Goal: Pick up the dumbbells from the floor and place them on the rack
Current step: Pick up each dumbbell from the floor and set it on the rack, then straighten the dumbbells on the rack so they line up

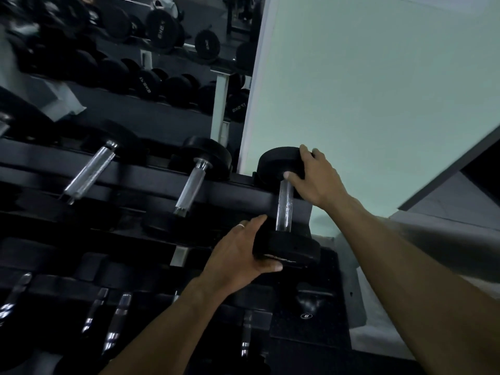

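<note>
dumbbell (284, 209): sitting at the right end of the rack's (151, 182) top tier, last slot, right of the two already racked. Looks like it's landed or nearly so (can't tell if the full weight is on the rails yet).

axis: chrome handle runs front to back across the rack, near head toward me, far head toward the wall (378, 77). Roughly parallel to its neighbours.

left hand (238, 255): my fingers are wrapped around the near head, thumb hooked under it.

right hand (313, 177): fingers draped over the far head, thumb pressing by the handle's top end.

risk: it's the end slot, so if I let go before both heads are seated it could roll off the open right side, I reckon.

risk 2: my left thumb is under the near head, easy pinch if it settles.
</note>
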`<action>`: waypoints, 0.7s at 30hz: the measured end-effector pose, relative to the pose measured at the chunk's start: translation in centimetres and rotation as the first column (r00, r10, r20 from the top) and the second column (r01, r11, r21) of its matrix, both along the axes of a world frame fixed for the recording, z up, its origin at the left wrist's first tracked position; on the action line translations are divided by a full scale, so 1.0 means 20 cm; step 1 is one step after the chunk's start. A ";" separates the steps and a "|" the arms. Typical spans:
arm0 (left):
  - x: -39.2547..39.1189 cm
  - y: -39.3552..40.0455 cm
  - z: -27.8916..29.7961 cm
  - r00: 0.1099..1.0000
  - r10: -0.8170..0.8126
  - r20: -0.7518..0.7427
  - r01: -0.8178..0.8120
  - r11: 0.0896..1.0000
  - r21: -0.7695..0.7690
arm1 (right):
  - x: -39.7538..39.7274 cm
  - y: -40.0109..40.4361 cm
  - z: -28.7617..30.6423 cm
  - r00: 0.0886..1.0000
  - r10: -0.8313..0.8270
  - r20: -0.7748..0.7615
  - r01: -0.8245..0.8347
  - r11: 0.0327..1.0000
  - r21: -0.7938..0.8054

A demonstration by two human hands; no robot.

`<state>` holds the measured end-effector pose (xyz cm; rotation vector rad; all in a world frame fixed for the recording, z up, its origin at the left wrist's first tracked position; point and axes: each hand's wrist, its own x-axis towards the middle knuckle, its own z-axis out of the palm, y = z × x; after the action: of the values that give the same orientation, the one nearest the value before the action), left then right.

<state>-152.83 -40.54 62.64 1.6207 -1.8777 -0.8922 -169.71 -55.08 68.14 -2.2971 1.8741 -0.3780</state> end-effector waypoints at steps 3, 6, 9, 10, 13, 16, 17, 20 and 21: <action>0.11 0.03 0.07 0.997 0.006 0.079 -0.003 0.999 -0.035 | 0.10 0.05 -0.02 0.999 0.030 -0.040 -0.032 0.999 -0.042; 0.25 0.06 0.13 0.991 0.040 0.129 -0.028 0.995 -0.098 | 0.24 0.10 -0.02 0.991 0.133 -0.025 -0.134 0.990 -0.033; 0.42 0.07 0.16 0.980 0.113 0.165 -0.074 0.970 -0.230 | 0.42 0.13 -0.02 0.964 0.203 0.173 -0.207 0.978 0.004; 0.49 0.06 0.15 0.971 0.150 0.189 -0.095 0.958 -0.270 | 0.48 0.12 -0.01 0.944 0.203 0.260 -0.217 0.976 0.025; 0.67 0.05 0.10 0.929 0.236 0.283 -0.175 0.958 -0.227 | 0.62 0.08 0.00 0.886 0.173 0.430 -0.232 0.969 0.089; 0.76 0.03 0.02 0.947 0.266 0.180 -0.262 0.964 -0.045 | 0.72 -0.01 -0.02 0.881 0.126 0.457 -0.225 0.960 0.169; 0.77 0.02 -0.01 0.957 0.274 0.099 -0.274 0.962 -0.016 | 0.74 -0.03 -0.02 0.882 0.121 0.456 -0.226 0.957 0.183; 0.76 -0.01 -0.07 0.957 0.286 -0.045 -0.287 0.958 -0.007 | 0.80 -0.10 -0.05 0.896 0.146 0.419 -0.227 0.962 0.150; 0.75 -0.02 -0.09 0.955 0.290 -0.067 -0.291 0.957 -0.011 | 0.81 -0.12 -0.06 0.901 0.157 0.405 -0.228 0.965 0.133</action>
<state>-137.74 -40.90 60.87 1.7748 -1.5472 -0.7847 -153.60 -57.41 67.02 -2.0753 1.4135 -0.5691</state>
